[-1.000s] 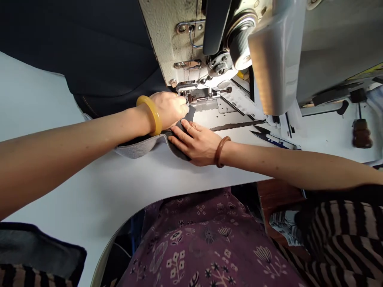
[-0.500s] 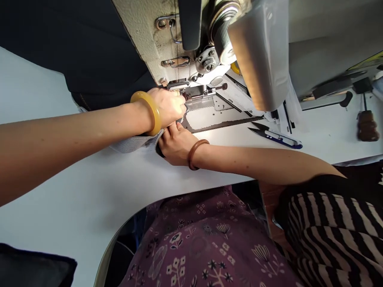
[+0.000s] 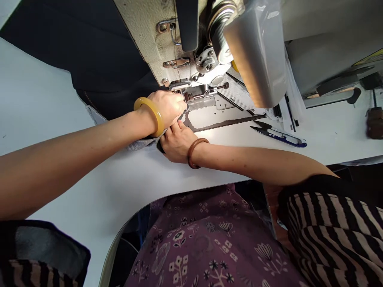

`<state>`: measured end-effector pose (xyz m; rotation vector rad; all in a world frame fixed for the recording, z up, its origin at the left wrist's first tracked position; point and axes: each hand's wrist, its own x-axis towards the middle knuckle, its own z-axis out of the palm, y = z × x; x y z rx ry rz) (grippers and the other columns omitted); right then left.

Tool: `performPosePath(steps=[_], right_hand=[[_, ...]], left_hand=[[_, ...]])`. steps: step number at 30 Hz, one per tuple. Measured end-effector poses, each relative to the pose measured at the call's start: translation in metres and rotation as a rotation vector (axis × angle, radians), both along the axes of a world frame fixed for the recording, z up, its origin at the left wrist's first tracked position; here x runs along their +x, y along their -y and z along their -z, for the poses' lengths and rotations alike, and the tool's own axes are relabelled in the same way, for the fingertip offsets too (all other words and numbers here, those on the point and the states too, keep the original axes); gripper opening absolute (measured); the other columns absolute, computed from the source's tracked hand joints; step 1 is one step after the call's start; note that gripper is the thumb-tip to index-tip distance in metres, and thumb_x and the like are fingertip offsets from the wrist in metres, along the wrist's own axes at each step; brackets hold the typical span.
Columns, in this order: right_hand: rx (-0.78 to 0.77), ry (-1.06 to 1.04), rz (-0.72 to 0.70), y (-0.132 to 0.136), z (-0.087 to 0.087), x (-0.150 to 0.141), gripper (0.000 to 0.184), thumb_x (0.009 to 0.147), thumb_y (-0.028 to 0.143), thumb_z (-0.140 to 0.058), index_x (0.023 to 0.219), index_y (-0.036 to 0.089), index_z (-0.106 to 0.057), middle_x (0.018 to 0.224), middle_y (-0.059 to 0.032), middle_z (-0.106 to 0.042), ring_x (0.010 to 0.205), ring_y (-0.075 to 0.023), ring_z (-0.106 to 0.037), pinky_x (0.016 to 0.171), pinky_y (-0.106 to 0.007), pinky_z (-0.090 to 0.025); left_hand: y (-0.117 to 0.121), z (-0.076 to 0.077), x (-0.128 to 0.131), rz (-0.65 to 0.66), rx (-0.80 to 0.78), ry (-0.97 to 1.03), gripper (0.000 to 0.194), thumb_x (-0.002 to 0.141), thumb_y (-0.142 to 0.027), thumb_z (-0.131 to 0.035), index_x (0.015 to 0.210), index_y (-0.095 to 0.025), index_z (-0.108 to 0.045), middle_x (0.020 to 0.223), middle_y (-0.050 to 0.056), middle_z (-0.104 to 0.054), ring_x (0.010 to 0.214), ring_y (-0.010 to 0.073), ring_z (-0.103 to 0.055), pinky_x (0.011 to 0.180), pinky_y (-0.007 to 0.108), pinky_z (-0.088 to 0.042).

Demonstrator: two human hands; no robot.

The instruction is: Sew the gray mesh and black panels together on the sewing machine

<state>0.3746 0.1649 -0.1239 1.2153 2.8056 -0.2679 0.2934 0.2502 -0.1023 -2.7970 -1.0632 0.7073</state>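
Note:
A large dark fabric piece (image 3: 107, 59) with a grey mesh underside lies to the left of the sewing machine (image 3: 143, 24) and runs under its head. My left hand (image 3: 169, 107), wearing a yellow bangle, is closed on the fabric right beside the presser foot and needle area; its curled fingers hide part of that area. Just below it, my right hand (image 3: 179, 144), with a brown bangle, grips the folded near edge of the same fabric. The mesh side (image 3: 139, 144) shows under my left wrist.
Thread snips (image 3: 281, 136) lie on the white table (image 3: 128, 175) to the right. Mesh strips with dark edges (image 3: 239, 93) sit behind the metal needle plate (image 3: 206, 118). A brown-handled tool (image 3: 374, 121) is at the far right. The machine's grey cover (image 3: 260, 56) hangs low.
My left forearm has lowered and more of its sleeve shows. Much of the scene has shifted slightly in view. Both hands stay on the fabric, close to the needle area.

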Motion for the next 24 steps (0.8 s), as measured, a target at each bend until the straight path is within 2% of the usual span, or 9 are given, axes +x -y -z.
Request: performPosePath(steps=[5,11,17,21,24], right_hand=[[-0.024,-0.059,-0.110,0.000,0.000,-0.001,0.046,0.092,0.000,-0.024,0.109,0.002,-0.066,0.100,-0.0236,-0.069,0.091,-0.0306,-0.065,0.072,-0.043,-0.049],[0.023,-0.030,-0.102,0.002,-0.006,-0.012,0.044,0.088,-0.004,-0.027,0.101,0.001,-0.069,0.094,-0.0255,-0.070,0.086,-0.0303,-0.064,0.061,-0.037,-0.044],[-0.008,-0.035,-0.037,-0.003,-0.009,-0.024,0.042,0.085,-0.005,-0.032,0.100,0.001,-0.070,0.093,-0.0251,-0.071,0.084,-0.0305,-0.065,0.064,-0.039,-0.045],[-0.061,-0.047,-0.010,-0.002,-0.008,-0.027,0.039,0.083,-0.006,-0.036,0.098,0.003,-0.070,0.090,-0.0221,-0.072,0.083,-0.0283,-0.064,0.070,-0.042,-0.046],[-0.052,-0.066,-0.064,-0.001,-0.006,-0.016,0.032,0.089,0.006,-0.041,0.107,0.001,-0.067,0.102,-0.0248,-0.069,0.091,-0.0308,-0.064,0.076,-0.045,-0.048]], left_hand=[[0.001,0.005,-0.005,0.018,0.061,0.092,0.033,0.100,-0.023,-0.040,0.105,-0.014,-0.071,0.100,0.005,-0.065,0.092,0.0193,-0.064,0.075,0.029,-0.050],[0.000,0.004,-0.004,0.059,0.066,0.064,0.033,0.101,-0.024,-0.039,0.105,-0.015,-0.070,0.096,0.004,-0.065,0.094,0.0207,-0.065,0.075,0.029,-0.050],[0.001,-0.004,0.004,-0.020,0.003,-0.026,0.030,0.100,-0.023,-0.042,0.109,-0.013,-0.069,0.103,0.006,-0.064,0.100,0.0236,-0.065,0.080,0.033,-0.052],[0.002,-0.005,0.008,-0.010,0.017,-0.051,0.028,0.098,-0.019,-0.044,0.111,-0.012,-0.069,0.107,0.008,-0.064,0.102,0.0268,-0.065,0.080,0.036,-0.052],[0.005,-0.003,0.006,-0.023,0.035,-0.021,0.031,0.099,-0.018,-0.041,0.109,-0.011,-0.069,0.106,0.009,-0.066,0.102,0.0272,-0.065,0.078,0.035,-0.052]])
